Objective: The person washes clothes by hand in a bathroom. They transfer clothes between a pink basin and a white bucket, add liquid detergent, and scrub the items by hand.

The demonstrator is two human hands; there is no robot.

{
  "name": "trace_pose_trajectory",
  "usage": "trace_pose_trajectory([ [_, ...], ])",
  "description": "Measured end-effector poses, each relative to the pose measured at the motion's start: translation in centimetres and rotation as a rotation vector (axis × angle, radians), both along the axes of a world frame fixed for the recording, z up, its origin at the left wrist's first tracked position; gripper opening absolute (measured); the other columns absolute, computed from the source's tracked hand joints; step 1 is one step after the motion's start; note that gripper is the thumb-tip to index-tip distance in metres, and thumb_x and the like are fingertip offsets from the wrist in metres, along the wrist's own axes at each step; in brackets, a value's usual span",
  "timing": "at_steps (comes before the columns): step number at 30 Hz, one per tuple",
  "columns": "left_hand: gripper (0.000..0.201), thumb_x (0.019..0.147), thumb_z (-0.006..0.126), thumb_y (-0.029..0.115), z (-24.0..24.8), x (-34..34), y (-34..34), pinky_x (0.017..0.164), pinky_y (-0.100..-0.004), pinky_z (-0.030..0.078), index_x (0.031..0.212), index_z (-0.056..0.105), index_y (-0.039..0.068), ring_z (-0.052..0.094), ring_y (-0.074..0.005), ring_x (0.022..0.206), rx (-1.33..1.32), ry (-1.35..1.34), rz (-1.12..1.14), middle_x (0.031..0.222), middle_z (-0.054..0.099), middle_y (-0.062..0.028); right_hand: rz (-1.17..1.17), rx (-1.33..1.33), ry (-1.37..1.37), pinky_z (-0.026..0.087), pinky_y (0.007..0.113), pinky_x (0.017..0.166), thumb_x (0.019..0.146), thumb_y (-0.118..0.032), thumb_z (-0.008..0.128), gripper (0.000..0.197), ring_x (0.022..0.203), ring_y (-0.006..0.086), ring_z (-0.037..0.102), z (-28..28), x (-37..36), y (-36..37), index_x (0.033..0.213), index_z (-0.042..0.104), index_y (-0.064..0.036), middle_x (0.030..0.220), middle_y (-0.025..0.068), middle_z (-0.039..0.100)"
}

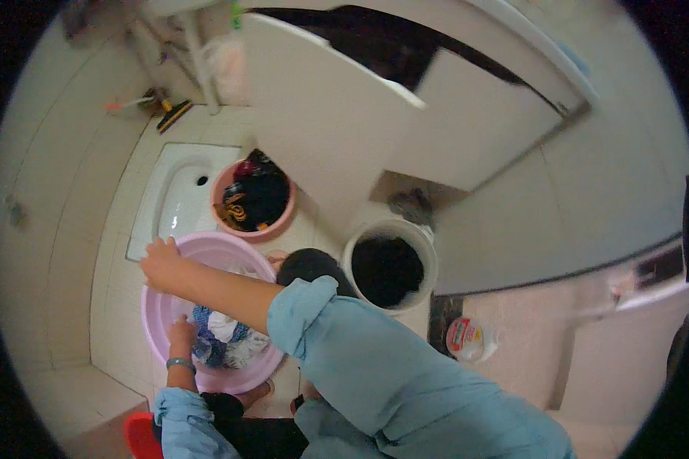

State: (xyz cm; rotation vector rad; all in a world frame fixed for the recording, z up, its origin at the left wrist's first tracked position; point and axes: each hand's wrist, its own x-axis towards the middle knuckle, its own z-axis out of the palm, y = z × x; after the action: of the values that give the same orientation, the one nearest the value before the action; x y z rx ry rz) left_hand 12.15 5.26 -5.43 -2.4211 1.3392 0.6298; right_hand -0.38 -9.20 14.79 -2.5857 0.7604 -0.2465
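Ahead of me, a pink tub [266,232] of dark clothes [264,197] stands beside a white squat toilet [174,197]. Past the toilet I see a black and yellow squeegee [174,116]. A white cabinet door [325,107] rises beyond the tub. To my right is a pale bucket [390,227] with something black [388,269] inside, a blurred grey bundle [412,206] just behind it, and farther right a round container [465,339] with a red label

Muted, fairly even indoor light leaves a small glint on the white squat pan [180,205]; the white bucket's [430,264] dark contents [387,271] sink to near black. Fabric [223,327] in the lilac tub [155,325] looks soft and grainy, straight edges bow, black vignetting swallows the corners
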Motion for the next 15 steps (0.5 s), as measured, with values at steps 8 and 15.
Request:
trace_pose_trajectory([
  [8,0.041,0.082,0.056,0.033,2.5,1.7,0.0,0.089,-0.0454,0.042,0.118,0.051,0.012,0.055,-0.0354,0.106,-0.047,0.046,-0.115,0.112,0.059,-0.0185,-0.367,0.079,-0.986,0.041,0.040,0.085,0.080,-0.016,0.058,0.028,0.098,0.0310,0.052,6.8,-24.4,3.6,0.105,0.056,-0.0049,0.102,0.0148,0.055],
  [15,0.042,0.081,0.057,0.028,2.9,0.2,-3.3,0.086,-0.0433,0.044,0.112,0.052,0.001,0.054,-0.0405,0.102,-0.088,0.115,-0.281,0.107,0.058,-0.0273,-0.860,0.643,-0.334,0.042,0.037,0.088,0.088,-0.031,0.051,0.037,0.101,0.0298,0.055,-5.7,-46.6,20.8,0.114,0.054,-0.0040,0.109,0.0163,0.057],
])
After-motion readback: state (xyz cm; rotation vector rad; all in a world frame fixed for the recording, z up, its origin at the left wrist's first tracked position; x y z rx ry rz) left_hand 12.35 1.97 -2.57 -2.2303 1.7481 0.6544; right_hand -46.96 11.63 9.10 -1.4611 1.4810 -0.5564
